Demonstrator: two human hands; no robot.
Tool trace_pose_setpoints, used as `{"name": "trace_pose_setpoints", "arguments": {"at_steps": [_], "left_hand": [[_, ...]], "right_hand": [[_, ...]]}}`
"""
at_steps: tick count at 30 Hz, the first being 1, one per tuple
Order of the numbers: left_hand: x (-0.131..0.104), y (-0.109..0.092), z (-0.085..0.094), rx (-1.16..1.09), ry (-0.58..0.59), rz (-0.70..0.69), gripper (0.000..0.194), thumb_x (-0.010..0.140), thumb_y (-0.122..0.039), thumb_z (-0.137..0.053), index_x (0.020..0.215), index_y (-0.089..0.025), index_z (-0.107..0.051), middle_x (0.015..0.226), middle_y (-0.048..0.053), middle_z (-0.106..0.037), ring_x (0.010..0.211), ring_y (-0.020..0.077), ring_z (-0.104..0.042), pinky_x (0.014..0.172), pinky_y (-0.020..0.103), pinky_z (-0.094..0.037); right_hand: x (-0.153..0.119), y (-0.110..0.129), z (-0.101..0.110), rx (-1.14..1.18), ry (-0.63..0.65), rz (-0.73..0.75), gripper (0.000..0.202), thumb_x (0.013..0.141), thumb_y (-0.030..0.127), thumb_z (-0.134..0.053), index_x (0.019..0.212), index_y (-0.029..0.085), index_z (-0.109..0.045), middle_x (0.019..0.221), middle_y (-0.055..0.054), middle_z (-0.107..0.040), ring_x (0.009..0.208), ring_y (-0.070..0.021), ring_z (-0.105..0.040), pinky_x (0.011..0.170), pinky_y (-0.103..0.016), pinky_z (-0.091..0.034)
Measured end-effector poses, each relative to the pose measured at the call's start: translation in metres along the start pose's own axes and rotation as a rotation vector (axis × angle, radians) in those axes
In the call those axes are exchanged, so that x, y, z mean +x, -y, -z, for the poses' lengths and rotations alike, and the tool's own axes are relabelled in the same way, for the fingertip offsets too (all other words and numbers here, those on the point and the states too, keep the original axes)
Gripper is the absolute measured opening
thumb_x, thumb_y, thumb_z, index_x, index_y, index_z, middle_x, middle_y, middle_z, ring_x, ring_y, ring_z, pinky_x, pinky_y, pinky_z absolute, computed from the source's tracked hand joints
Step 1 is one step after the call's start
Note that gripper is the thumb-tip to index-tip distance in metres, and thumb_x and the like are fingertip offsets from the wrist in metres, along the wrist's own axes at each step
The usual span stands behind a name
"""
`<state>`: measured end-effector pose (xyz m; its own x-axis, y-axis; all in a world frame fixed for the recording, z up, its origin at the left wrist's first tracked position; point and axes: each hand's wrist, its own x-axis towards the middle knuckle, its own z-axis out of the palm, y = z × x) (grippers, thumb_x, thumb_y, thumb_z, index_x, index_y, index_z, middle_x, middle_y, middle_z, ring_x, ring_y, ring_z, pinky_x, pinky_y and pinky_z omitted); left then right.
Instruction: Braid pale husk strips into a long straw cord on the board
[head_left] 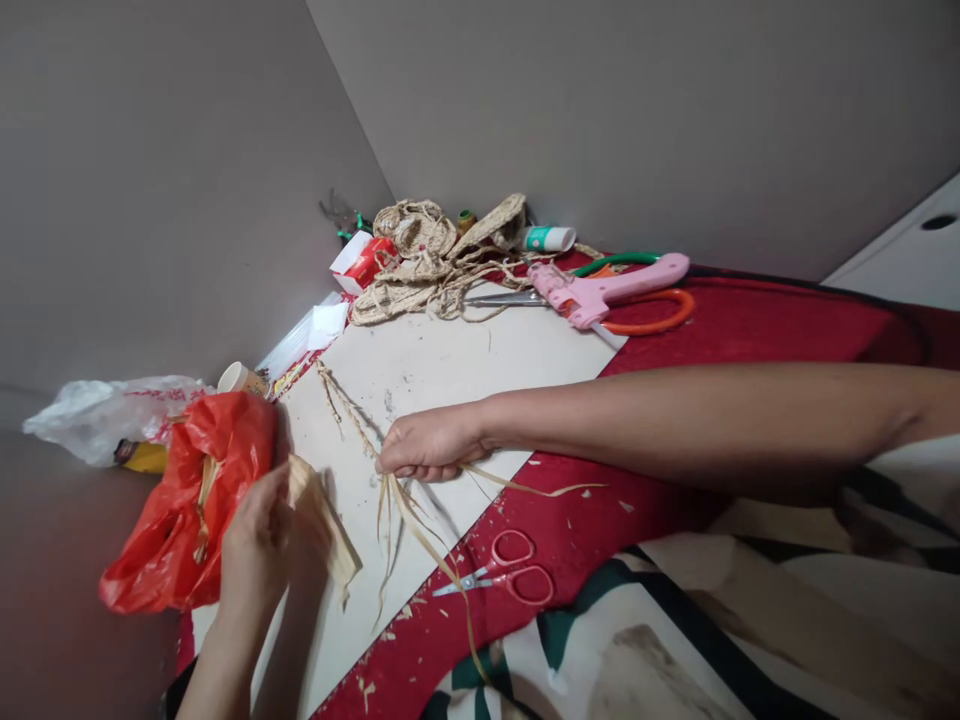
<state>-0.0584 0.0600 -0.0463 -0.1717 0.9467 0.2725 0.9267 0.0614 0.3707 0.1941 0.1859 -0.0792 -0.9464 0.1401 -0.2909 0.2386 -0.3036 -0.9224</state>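
My right hand (429, 445) is closed around a thin braid (349, 408) of dried, straw-coloured plant strips. The braided end points up and left over the white board. Loose strips (416, 525) fan out below the fist, and one long strand hangs past the scissors. On the left, my left hand (259, 530) has its fingers curled together beside the red plastic bag (240, 430); what they hold, if anything, is hidden. Close to its fingertips lies a flat pale piece of dried husk (330, 530). Small red-handled scissors (514, 575) rest on the red cloth with blades apart.
Coiled braided cord (412, 230), a pink glue gun (607, 290), larger scissors (649, 312) and a glue stick tube (551, 238) crowd the back. A paper cup (240, 378) and a clear bag (97, 415) stand left, by the grey wall. Scraps dot the red cloth (570, 490).
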Motion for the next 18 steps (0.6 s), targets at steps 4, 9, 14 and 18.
{"name": "trace_pose_setpoints", "arguments": {"at_steps": [4,9,14,18], "left_hand": [[-0.020,-0.001,0.009,0.162,0.218,-0.170,0.022,0.082,-0.024,-0.053,0.094,-0.019,-0.070,0.087,0.007,-0.075,0.075,0.0220,-0.071,0.068,0.030,-0.055],[-0.028,-0.008,0.012,0.357,0.255,-0.374,0.025,0.089,-0.021,-0.047,0.103,-0.019,-0.067,0.102,0.011,-0.072,0.088,0.0221,-0.069,0.074,0.031,-0.055],[-0.018,-0.018,0.002,0.319,0.416,-0.501,0.024,0.088,-0.016,-0.047,0.102,-0.020,-0.066,0.119,0.013,-0.065,0.112,0.0257,-0.058,0.092,0.040,-0.050],[-0.005,-0.023,0.007,0.148,0.411,-0.302,0.012,0.086,-0.024,-0.054,0.080,-0.020,-0.063,0.091,0.008,-0.069,0.090,0.0231,-0.064,0.080,0.034,-0.052]], "right_hand": [[-0.001,-0.002,0.000,-0.010,-0.018,0.023,0.032,0.087,0.023,-0.044,0.059,0.019,-0.030,0.043,0.010,-0.023,0.034,-0.0023,-0.018,0.032,-0.014,-0.014],[0.000,-0.002,0.001,-0.018,-0.026,0.029,0.031,0.087,0.023,-0.044,0.059,0.018,-0.031,0.044,0.010,-0.024,0.035,-0.0023,-0.018,0.033,-0.014,-0.014],[-0.002,-0.001,0.000,-0.016,-0.041,0.024,0.032,0.088,0.024,-0.044,0.059,0.019,-0.031,0.044,0.010,-0.024,0.035,-0.0024,-0.018,0.033,-0.014,-0.014],[-0.004,0.001,0.000,-0.020,-0.031,0.026,0.031,0.087,0.022,-0.044,0.058,0.018,-0.031,0.043,0.010,-0.023,0.034,-0.0024,-0.017,0.033,-0.014,-0.014]]}}
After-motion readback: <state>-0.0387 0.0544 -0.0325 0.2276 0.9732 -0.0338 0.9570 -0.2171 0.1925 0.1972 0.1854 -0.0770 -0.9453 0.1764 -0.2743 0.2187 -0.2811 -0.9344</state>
